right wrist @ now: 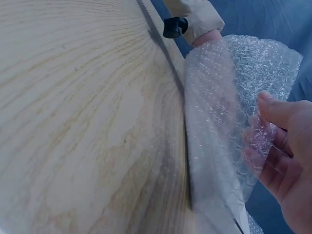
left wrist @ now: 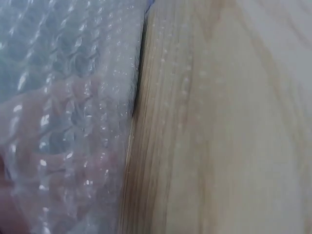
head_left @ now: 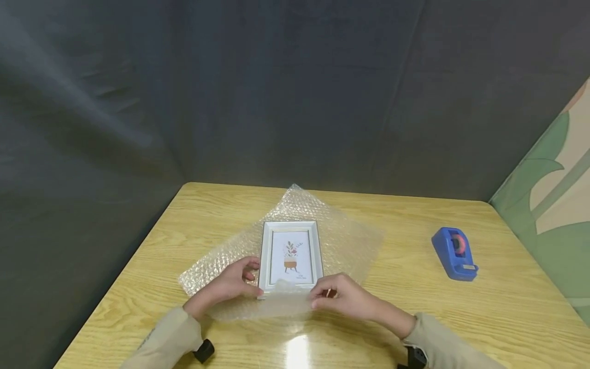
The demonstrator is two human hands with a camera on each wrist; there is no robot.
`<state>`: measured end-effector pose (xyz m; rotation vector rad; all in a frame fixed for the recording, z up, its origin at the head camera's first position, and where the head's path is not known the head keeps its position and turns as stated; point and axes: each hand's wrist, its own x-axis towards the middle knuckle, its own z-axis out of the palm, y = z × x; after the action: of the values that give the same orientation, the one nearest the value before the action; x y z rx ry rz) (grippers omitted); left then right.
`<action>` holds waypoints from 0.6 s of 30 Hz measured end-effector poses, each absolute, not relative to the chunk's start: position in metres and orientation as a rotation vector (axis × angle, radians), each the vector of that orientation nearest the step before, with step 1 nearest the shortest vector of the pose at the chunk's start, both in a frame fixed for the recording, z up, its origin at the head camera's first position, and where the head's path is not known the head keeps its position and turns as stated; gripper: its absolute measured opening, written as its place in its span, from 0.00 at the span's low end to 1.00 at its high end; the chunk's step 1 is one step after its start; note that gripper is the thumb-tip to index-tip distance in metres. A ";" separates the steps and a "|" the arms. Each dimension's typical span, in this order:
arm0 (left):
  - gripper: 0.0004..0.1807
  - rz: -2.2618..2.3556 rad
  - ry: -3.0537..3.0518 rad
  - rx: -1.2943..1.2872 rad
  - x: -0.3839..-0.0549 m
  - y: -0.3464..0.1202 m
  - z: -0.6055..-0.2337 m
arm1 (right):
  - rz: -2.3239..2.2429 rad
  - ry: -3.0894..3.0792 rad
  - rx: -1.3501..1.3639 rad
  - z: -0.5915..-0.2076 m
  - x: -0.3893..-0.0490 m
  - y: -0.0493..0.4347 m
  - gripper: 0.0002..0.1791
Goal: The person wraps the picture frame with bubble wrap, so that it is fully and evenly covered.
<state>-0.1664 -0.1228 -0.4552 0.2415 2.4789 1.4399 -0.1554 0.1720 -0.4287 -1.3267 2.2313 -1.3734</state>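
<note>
A white picture frame [head_left: 290,251] with a drawing of a potted plant lies face up on a sheet of bubble wrap [head_left: 348,238]. The sheet's near part is folded up over the frame's bottom edge. My right hand [head_left: 343,297] pinches this flap at the frame's lower right corner; in the right wrist view, the clear film [right wrist: 258,139] shows between thumb and fingers. At the frame's left side is my left hand [head_left: 232,282], fingers by the edge and thumb at the lower left corner. Bubble wrap [left wrist: 73,112] covers the left hand in its wrist view, its thumb and fingers apart.
A blue tape dispenser [head_left: 454,254] with a pink-cored roll stands on the right of the wooden table [head_left: 405,307]. Dark cloth [head_left: 295,92] hangs behind and to the left. A leaf-patterned panel [head_left: 560,205] borders the right side.
</note>
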 end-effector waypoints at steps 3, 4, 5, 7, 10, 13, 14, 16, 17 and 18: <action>0.43 1.443 2.462 0.270 -0.165 -0.122 -0.457 | -1.390 2.215 -1.306 -0.428 -0.158 0.173 0.07; 0.42 1.439 2.462 0.281 -0.165 -0.122 -0.457 | -1.397 2.214 -1.305 -0.429 -0.159 0.173 0.07; 0.42 1.439 2.462 0.288 -0.165 -0.122 -0.457 | -1.406 2.213 -1.306 -0.430 -0.160 0.173 0.07; 0.41 1.431 2.465 0.303 -0.165 -0.123 -0.457 | -1.420 2.216 -1.322 -0.431 -0.163 0.173 0.06; 0.40 1.411 2.460 0.351 -0.167 -0.125 -0.457 | -1.434 2.224 -1.353 -0.434 -0.168 0.172 0.05; 0.39 1.389 2.424 0.399 -0.168 -0.128 -0.451 | -1.431 2.250 -1.337 -0.435 -0.174 0.171 0.06; 0.38 1.380 2.413 0.426 -0.169 -0.129 -0.449 | -1.432 2.258 -1.320 -0.435 -0.176 0.170 0.06; 0.35 1.362 2.403 0.461 -0.172 -0.133 -0.443 | -1.442 2.281 -1.265 -0.435 -0.181 0.169 0.08; 0.34 1.349 2.411 0.479 -0.174 -0.135 -0.440 | -1.449 2.294 -1.239 -0.436 -0.184 0.168 0.08; 0.32 1.335 2.430 0.498 -0.177 -0.137 -0.438 | -1.455 2.305 -1.208 -0.436 -0.186 0.168 0.09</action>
<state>-0.1767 -0.1369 -0.4376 0.4984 2.4297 1.3345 -0.1862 0.1679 -0.4356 -1.2077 2.3054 -1.4555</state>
